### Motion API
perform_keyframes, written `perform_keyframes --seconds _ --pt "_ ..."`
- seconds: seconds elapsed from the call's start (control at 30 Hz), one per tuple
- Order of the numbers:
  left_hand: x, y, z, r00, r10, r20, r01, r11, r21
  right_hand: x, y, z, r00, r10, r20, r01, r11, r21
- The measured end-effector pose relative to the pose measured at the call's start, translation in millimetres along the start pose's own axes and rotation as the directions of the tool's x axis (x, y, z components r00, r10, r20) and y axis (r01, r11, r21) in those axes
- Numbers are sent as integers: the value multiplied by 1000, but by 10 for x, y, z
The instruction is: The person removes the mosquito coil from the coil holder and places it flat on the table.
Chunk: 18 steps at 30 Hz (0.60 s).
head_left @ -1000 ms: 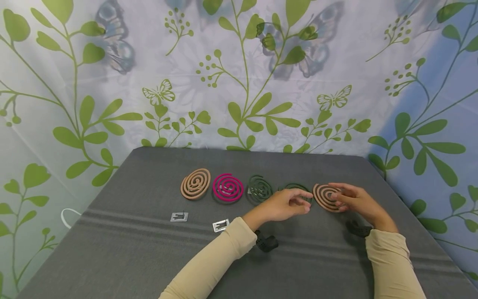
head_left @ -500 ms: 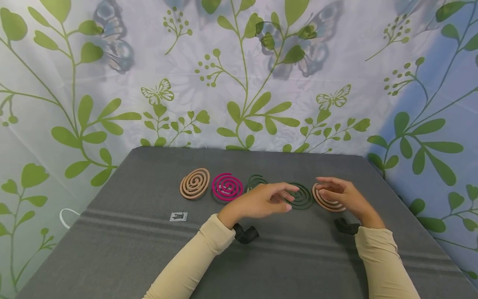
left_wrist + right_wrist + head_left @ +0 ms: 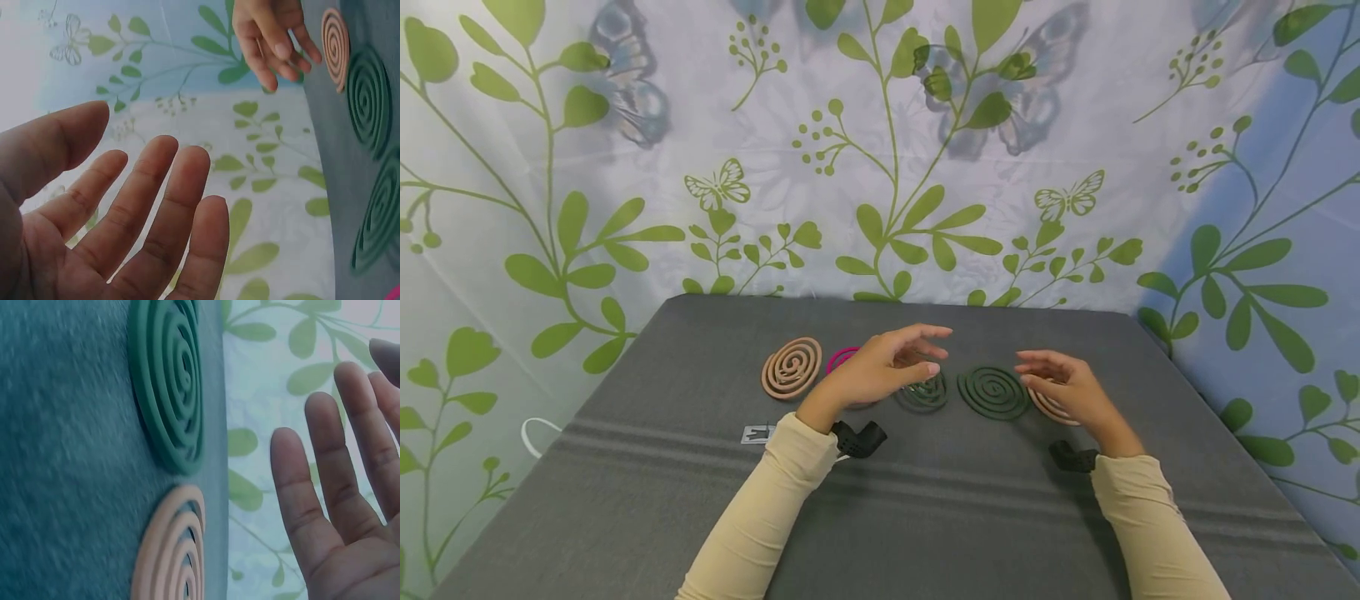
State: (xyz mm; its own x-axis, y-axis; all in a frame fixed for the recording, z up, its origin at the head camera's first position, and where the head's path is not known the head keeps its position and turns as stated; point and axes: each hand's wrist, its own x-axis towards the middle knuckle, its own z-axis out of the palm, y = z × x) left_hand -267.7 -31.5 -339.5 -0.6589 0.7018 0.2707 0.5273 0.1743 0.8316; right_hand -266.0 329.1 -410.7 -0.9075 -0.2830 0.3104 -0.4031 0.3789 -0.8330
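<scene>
Five-in-a-row is not how I count them; several mosquito coils lie side by side across the table. Leftmost is a tan coil (image 3: 792, 368), then a pink coil (image 3: 841, 358) partly behind my left hand (image 3: 880, 367). That hand hovers over the nearer-left green coil (image 3: 925, 398), fingers loosely extended and holding nothing. A second green coil (image 3: 995, 392) lies uncovered between the hands. My right hand (image 3: 1067, 390) hangs above the right tan coil (image 3: 1047, 407), covering part of it. In the right wrist view its fingers are apart with nothing between them.
A small metal coil stand (image 3: 756, 434) lies in front of the left tan coil. Another stand is mostly hidden by the left wrist's black mount (image 3: 861, 439). The grey table (image 3: 970, 533) ends at a leaf-patterned cloth (image 3: 880, 167) behind.
My left hand has moved left, from near the right green coil to over the left green and pink coils. My right hand has shifted slightly left, away from the right tan coil.
</scene>
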Motion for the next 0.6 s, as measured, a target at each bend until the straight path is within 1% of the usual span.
perform_keyframes --seconds 0.17,0.27,0.33,0.47,0.6 --pt "-27 -90 -122 999 -16 -36 16 1000 -1 28 -8 106 1000 -12 5 12 999 52" --pt "-37 -169 -186 999 -27 -43 27 1000 10 50 -8 173 999 -21 25 20 998 60" --pt "-40 -229 -221 998 -37 -41 38 999 16 61 -13 218 999 -27 40 25 999 47" --pt "-46 -348 -276 997 -64 -35 66 997 40 75 -31 303 997 -4 73 2 1000 24" --pt "-53 -454 -318 991 -122 -48 125 989 77 90 -51 379 992 43 116 -45 999 23"
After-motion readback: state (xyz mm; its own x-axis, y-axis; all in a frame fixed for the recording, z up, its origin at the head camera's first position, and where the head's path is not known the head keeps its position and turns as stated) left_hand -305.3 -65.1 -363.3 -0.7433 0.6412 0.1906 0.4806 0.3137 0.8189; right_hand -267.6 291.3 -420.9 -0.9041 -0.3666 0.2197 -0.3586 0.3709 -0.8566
